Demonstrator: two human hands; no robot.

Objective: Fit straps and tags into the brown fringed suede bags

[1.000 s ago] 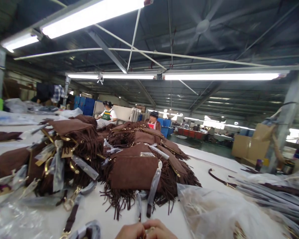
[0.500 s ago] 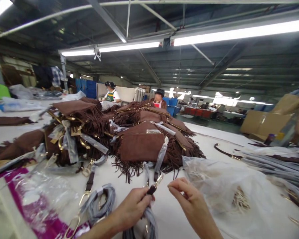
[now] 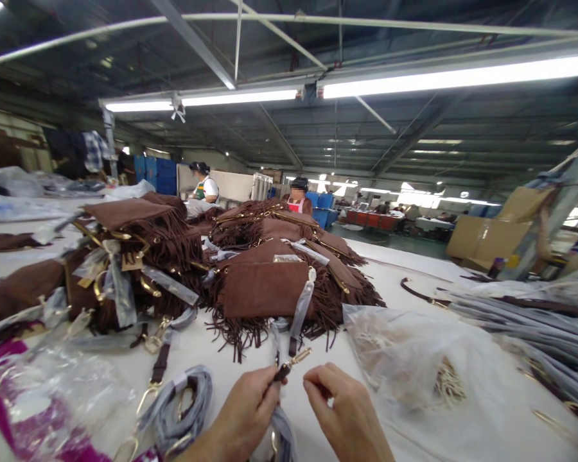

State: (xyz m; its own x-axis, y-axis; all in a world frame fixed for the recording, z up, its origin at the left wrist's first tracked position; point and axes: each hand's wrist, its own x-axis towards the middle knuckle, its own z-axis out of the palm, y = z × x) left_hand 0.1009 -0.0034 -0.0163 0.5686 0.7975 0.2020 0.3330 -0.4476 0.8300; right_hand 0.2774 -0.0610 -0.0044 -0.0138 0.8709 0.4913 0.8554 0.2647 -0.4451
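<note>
My left hand (image 3: 245, 407) is closed around the dark end of a bag strap (image 3: 282, 372). A gold snap hook (image 3: 300, 357) sticks out of its grip toward the upper right. The strap's grey-wrapped length (image 3: 284, 435) hangs below the fingers. Just to the right, my right hand (image 3: 349, 410) is pinched, thumb against forefinger, apart from the hook; whatever it may hold is too small to see. Beyond both hands lies a brown fringed suede bag (image 3: 264, 290) with a plastic-wrapped strap (image 3: 302, 311) on its right side.
More fringed bags (image 3: 125, 215) are piled at the left and behind. A coiled wrapped strap (image 3: 183, 401) lies left of my hands, beside crumpled clear plastic (image 3: 72, 391). To the right are a plastic bag with string (image 3: 404, 359) and a bundle of straps (image 3: 525, 327). Two people work beyond.
The view has shifted, so the scene sits slightly further left. The right hand has come down a little, closer to the left. The left hand keeps its grip on the strap.
</note>
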